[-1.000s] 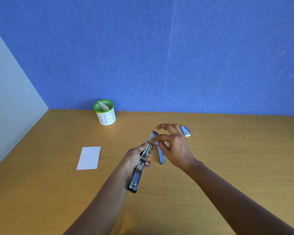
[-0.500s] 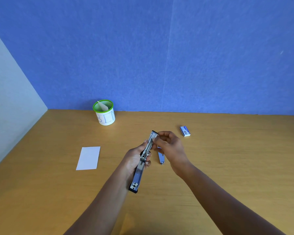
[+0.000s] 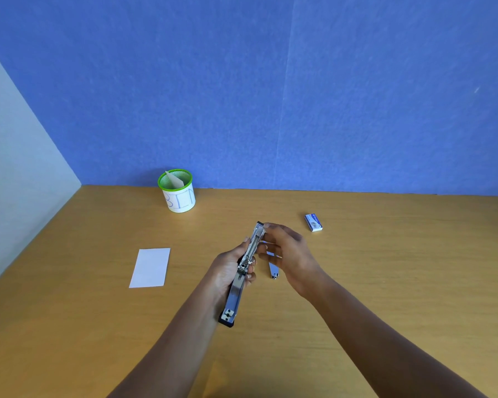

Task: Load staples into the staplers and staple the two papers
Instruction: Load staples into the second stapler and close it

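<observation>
Chrome long stapler (image 3: 236, 294) with a black base sits opened in the left hand (image 3: 226, 272), held above the wooden table (image 3: 400, 282), fingers wrapped round its middle. The right hand (image 3: 292, 254) is curled, its fingertips pinching the stapler's far end. Under that hand a small blue-and-silver stapler (image 3: 274, 272) lies on the table. Beyond it lies a small blue-and-white staple box (image 3: 313, 222). To the left are a white paper sheet (image 3: 150, 268) and a green-rimmed white cup (image 3: 179, 198).

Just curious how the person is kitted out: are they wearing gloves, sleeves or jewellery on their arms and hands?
Nothing worn shows. The left hand and right hand are bare, without gloves, visible rings or a watch, and both forearms are uncovered to the picture's edge.
</observation>
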